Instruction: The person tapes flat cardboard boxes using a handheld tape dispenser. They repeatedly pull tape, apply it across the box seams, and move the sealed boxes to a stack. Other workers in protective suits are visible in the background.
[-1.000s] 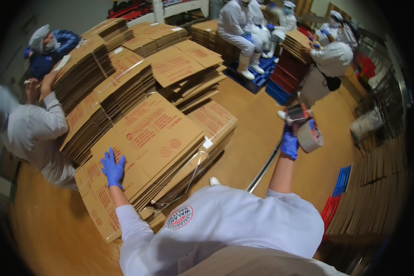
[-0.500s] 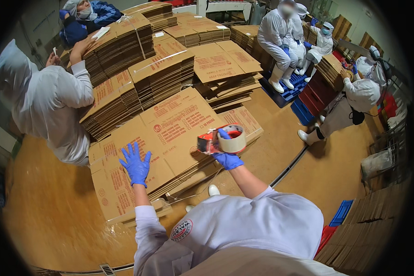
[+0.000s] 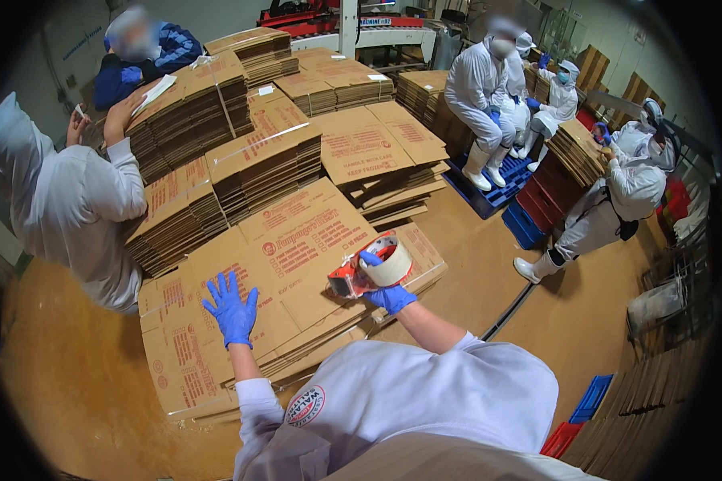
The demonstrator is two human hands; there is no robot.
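Your left hand (image 3: pixel 231 311) lies open, fingers spread, on the flattened carton (image 3: pixel 293 276). Your right hand (image 3: pixel 391 297) grasps the red tape dispenser (image 3: pixel 347 280) by the carton's right edge; whether they touch is unclear.

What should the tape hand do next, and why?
Maybe the right hand should press the red tape dispenser against the nearest cardboard stack. It's held by the stack's edge, though I can't tell if they touch, and the left hand lies spread on top, seemingly steadying it.
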